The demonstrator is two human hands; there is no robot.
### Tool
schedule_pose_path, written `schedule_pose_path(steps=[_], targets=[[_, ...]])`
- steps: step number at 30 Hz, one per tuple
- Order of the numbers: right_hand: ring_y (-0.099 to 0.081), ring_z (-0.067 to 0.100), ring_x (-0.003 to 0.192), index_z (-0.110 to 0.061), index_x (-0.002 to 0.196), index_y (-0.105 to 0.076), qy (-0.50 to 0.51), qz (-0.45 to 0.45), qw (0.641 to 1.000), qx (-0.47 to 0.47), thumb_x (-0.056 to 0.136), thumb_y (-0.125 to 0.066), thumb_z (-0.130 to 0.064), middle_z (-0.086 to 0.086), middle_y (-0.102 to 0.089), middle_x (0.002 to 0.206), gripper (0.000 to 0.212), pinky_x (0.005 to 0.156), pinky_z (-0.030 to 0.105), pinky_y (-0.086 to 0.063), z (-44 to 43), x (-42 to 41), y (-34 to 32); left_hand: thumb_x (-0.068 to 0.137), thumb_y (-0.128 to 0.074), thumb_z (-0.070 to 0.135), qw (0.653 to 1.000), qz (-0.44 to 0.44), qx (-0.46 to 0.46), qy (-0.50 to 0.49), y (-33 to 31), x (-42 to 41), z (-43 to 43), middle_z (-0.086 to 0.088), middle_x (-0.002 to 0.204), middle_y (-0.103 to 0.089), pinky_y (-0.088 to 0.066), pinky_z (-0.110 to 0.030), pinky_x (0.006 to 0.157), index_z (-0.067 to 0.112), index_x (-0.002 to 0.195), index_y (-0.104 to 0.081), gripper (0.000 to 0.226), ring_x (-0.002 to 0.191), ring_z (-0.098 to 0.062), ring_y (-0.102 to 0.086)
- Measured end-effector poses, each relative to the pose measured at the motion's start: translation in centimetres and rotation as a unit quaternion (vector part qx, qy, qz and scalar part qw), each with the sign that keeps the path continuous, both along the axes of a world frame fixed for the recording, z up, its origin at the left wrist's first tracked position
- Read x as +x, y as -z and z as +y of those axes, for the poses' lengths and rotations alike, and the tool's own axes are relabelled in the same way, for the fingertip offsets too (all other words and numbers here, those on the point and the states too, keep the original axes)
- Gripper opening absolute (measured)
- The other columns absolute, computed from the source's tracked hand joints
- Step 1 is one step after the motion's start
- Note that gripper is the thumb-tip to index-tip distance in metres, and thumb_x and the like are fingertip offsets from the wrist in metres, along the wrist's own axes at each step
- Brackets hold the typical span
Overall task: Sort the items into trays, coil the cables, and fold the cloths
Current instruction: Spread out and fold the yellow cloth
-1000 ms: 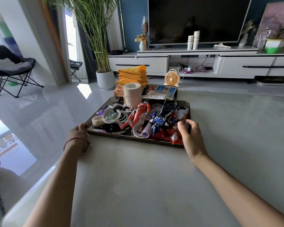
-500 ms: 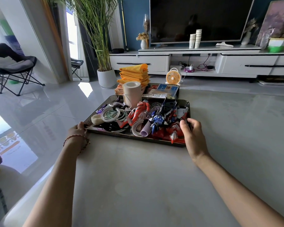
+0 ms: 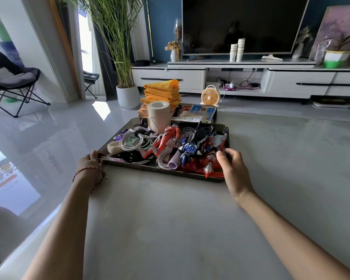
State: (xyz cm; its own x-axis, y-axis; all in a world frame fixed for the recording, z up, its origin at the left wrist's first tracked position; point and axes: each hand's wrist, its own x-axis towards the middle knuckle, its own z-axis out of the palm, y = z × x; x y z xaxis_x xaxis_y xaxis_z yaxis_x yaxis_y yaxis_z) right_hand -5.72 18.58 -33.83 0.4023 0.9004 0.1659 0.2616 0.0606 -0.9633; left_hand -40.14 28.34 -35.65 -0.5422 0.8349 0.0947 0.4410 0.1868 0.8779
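Tray gripped by left hand and right hand; box print seemingly illegible.

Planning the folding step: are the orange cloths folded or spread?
Folded: orange cloths lie in a layered stack behind the tray.

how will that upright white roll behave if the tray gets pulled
Probably tippy: the white roll stands tall on end in the cluttered tray. Likely light, as its core looks hollow. Once over, its round side may roll.
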Motion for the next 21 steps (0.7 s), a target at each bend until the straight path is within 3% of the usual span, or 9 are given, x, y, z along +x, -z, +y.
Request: schedule_pose_path(steps=[3,9,12,14,16,18,20,21], targets=[[-0.045,0.009,0.105,-0.015,0.130,-0.044,-0.010,0.006,1.000,-0.001,0.094,-0.050,-0.039,-0.007,-0.049,0.112,0.044,0.088,0.023,-0.032,-0.2,0.1,0.2,0.102,-0.034,0.026,1.000,-0.013,-0.006,-0.010,0.3,-0.3,0.2,-0.023,0.093,-0.055,-0.031,-0.032,0.076,-0.007,0.112,-0.059,0.043,0.092,-0.035,-0.053],[-0.047,0.009,0.105,-0.015,0.126,-0.045,0.004,0.033,0.999,0.028,0.095,-0.050,-0.034,-0.008,-0.050,0.111,0.037,0.089,0.022,-0.034,0.4,0.0,0.4,0.101,-0.036,0.026,0.999,-0.045,-0.002,-0.009,1.2,-1.4,1.5,-0.020,0.089,-0.054,-0.031,-0.031,0.077,-0.009,0.109,-0.060,0.043,0.084,-0.027,-0.047],[-0.051,0.008,0.093,-0.013,0.117,-0.048,0.037,0.064,0.996,0.044,0.095,-0.052,-0.028,-0.011,-0.054,0.097,0.027,0.074,0.006,-0.038,0.8,0.0,0.4,0.101,-0.036,0.029,0.999,-0.043,0.002,-0.011,1.3,-1.5,1.8,-0.017,0.087,-0.054,-0.035,-0.035,0.078,-0.006,0.105,-0.062,0.044,0.083,-0.032,-0.051],[-0.051,0.006,0.090,-0.010,0.117,-0.049,0.058,0.087,0.993,0.051,0.095,-0.052,-0.026,-0.008,-0.055,0.099,0.027,0.067,0.000,-0.038,1.0,0.0,0.4,0.101,-0.036,0.030,0.999,-0.051,-0.001,-0.011,1.3,-1.3,1.7,-0.017,0.087,-0.055,-0.036,-0.035,0.079,0.000,0.099,-0.064,0.041,0.084,-0.032,-0.052],[-0.052,0.008,0.092,-0.008,0.117,-0.050,0.087,0.108,0.989,0.054,0.095,-0.053,-0.025,-0.002,-0.056,0.104,0.029,0.069,0.004,-0.039,1.0,0.2,0.4,0.100,-0.036,0.030,0.998,-0.067,0.001,-0.014,1.4,-0.9,1.4,-0.016,0.082,-0.055,-0.035,-0.031,0.076,0.009,0.079,-0.060,0.039,0.080,-0.027,-0.050],[-0.056,0.017,0.098,-0.003,0.116,-0.051,0.122,0.145,0.980,0.053,0.095,-0.051,-0.023,0.007,-0.059,0.108,0.028,0.082,0.018,-0.044,0.9,0.5,0.3,0.099,-0.040,0.027,0.996,-0.094,0.007,-0.012,1.1,-0.6,0.8,-0.014,0.076,-0.053,-0.034,-0.030,0.075,0.014,0.065,-0.050,0.038,0.079,-0.024,-0.049],[-0.059,0.029,0.106,0.004,0.121,-0.048,0.128,0.238,0.962,0.047,0.098,-0.046,-0.017,0.020,-0.058,0.115,0.032,0.095,0.036,-0.047,0.8,0.9,0.0,0.097,-0.043,0.023,0.990,-0.140,0.008,0.004,0.5,-0.8,0.3,-0.014,0.082,-0.053,-0.036,-0.031,0.075,0.015,0.064,-0.047,0.034,0.080,-0.024,-0.049],[-0.058,0.032,0.107,0.006,0.124,-0.045,0.119,0.289,0.949,0.044,0.099,-0.043,-0.015,0.024,-0.056,0.116,0.033,0.096,0.038,-0.046,0.5,1.1,-0.2,0.097,-0.044,0.023,0.983,-0.183,0.002,0.011,0.0,-1.2,-0.4,-0.013,0.079,-0.056,-0.038,-0.030,0.073,0.016,0.067,-0.047,0.031,0.075,-0.023,-0.051]])
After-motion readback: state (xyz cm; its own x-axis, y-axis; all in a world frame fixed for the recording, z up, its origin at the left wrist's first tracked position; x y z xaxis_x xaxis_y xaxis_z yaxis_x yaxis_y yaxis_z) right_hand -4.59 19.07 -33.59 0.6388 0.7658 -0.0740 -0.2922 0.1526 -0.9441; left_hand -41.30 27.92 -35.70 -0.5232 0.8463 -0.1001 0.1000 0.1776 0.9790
